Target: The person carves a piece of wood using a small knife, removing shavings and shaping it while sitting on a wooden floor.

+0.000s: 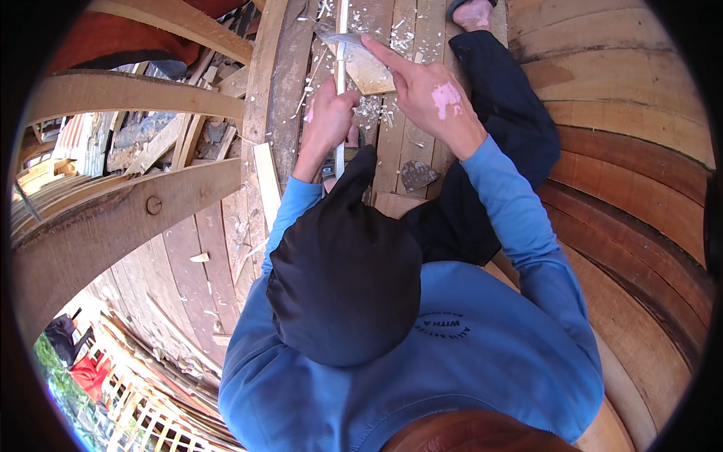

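Note:
My left hand [330, 119] is wrapped round a narrow, pale strip of wood [340, 75] that runs lengthwise between my legs. Ahead of that grip, a knife [348, 39] with a curved, pointed blade lies across the strip. My right hand [443, 102] holds the knife, its index finger stretched along the back of the blade and its other fingers mostly hidden from above. Beneath the blade and right hand is a flat, pale piece of wood [370, 74] with a pointed end. Small white shavings [403, 34] are scattered around it on the planks.
A dark stone-like lump [419, 175] sits on the plank floor [388, 151]. Curved plank walls [625, 113] rise on the right, and thick timber ribs [135, 203] cross the left. Black cloth [346, 294] covers part of the lower middle. Scrap wood [162, 143] lies beyond the ribs.

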A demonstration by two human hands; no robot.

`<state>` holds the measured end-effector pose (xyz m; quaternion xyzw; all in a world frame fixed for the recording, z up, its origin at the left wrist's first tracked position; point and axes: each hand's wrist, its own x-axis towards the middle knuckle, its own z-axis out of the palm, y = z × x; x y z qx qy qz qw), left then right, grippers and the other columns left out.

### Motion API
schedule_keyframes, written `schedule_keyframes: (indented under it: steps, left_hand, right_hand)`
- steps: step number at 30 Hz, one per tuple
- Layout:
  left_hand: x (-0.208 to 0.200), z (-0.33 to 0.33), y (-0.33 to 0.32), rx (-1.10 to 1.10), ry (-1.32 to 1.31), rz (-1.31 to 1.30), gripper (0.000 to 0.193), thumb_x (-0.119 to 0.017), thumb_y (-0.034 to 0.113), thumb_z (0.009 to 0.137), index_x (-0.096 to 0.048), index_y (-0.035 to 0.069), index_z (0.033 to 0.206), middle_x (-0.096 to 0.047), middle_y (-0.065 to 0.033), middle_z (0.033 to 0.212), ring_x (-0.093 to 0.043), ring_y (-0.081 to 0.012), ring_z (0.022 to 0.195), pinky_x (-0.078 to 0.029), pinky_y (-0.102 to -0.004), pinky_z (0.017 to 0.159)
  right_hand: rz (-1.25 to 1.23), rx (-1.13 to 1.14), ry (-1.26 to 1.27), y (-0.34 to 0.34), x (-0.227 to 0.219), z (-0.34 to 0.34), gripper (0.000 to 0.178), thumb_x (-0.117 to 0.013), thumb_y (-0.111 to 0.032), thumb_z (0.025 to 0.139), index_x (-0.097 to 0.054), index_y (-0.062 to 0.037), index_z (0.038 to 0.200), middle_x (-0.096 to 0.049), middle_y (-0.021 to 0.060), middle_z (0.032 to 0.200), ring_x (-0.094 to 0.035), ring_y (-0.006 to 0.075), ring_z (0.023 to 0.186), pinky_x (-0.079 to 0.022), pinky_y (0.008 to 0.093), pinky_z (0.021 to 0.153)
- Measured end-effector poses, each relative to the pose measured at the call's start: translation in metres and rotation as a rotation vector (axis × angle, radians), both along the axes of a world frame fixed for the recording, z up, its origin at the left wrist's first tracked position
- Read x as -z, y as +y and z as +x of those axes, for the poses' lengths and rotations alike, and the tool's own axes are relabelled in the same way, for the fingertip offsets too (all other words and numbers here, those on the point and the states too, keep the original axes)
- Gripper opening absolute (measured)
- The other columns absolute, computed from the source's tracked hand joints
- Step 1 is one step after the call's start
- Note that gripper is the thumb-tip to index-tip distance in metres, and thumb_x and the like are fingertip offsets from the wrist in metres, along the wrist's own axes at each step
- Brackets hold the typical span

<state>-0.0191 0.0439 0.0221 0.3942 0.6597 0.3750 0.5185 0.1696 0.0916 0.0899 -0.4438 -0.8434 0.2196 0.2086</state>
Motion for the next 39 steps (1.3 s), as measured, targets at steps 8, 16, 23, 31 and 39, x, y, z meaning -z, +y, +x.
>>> schedule_keyframes:
  steps: [8, 16, 23, 31, 39]
  left_hand:
    - [0.011, -0.002, 0.0, -0.008, 0.128, -0.041, 0.039, -0.061, 0.024, 0.081, -0.062, -0.007, 0.104, -0.068, -0.0264, 0.088, -0.068, -0.0362, 0.083, -0.05, -0.0446, 0.078]
    - [-0.008, 0.006, -0.007, 0.058, 0.086, -0.14, 0.035, -0.061, 0.023, 0.081, -0.06, -0.007, 0.099, -0.067, -0.0232, 0.081, -0.067, -0.0336, 0.074, -0.05, -0.0441, 0.072]
    - [0.005, 0.006, -0.005, -0.014, -0.129, -0.067, 0.021, -0.06, 0.015, 0.083, -0.057, -0.003, 0.093, -0.057, -0.0098, 0.066, -0.055, -0.0197, 0.05, -0.042, -0.0374, 0.048]
    - [-0.006, 0.007, -0.006, -0.063, -0.326, -0.068, 0.007, -0.051, 0.003, 0.084, -0.046, 0.007, 0.085, -0.043, 0.0011, 0.063, -0.038, -0.009, 0.045, -0.028, -0.0275, 0.039]
    - [-0.005, 0.008, -0.009, 0.072, -0.124, -0.063, 0.005, -0.054, 0.007, 0.081, -0.05, 0.004, 0.084, -0.048, -0.0025, 0.061, -0.044, -0.0129, 0.047, -0.034, -0.0322, 0.043]
  right_hand:
    - [0.068, 0.032, -0.043, 0.011, 0.008, -0.012, 0.065, -0.056, -0.006, 0.095, -0.049, -0.0356, 0.152, -0.063, 0.026, 0.074, -0.064, 0.0444, 0.065, -0.052, 0.0538, 0.061]
    - [0.171, 0.153, -0.03, 0.036, 0.027, -0.018, 0.058, -0.053, -0.01, 0.096, -0.053, -0.0333, 0.15, -0.065, 0.0247, 0.073, -0.066, 0.0438, 0.068, -0.054, 0.0542, 0.066]
    - [0.163, 0.095, -0.06, 0.052, 0.017, -0.02, 0.056, -0.053, -0.012, 0.096, -0.055, -0.0314, 0.148, -0.066, 0.0241, 0.073, -0.068, 0.0434, 0.068, -0.056, 0.0534, 0.066]
    - [-0.012, 0.05, -0.013, 0.0, 0.011, -0.009, 0.062, -0.057, -0.008, 0.094, -0.051, -0.0325, 0.151, -0.064, 0.0241, 0.072, -0.066, 0.042, 0.063, -0.054, 0.0522, 0.063]
    - [0.115, 0.09, -0.022, 0.045, 0.017, -0.004, 0.063, -0.055, -0.007, 0.095, -0.049, -0.0359, 0.152, -0.065, 0.0261, 0.079, -0.066, 0.0438, 0.069, -0.053, 0.0529, 0.064]
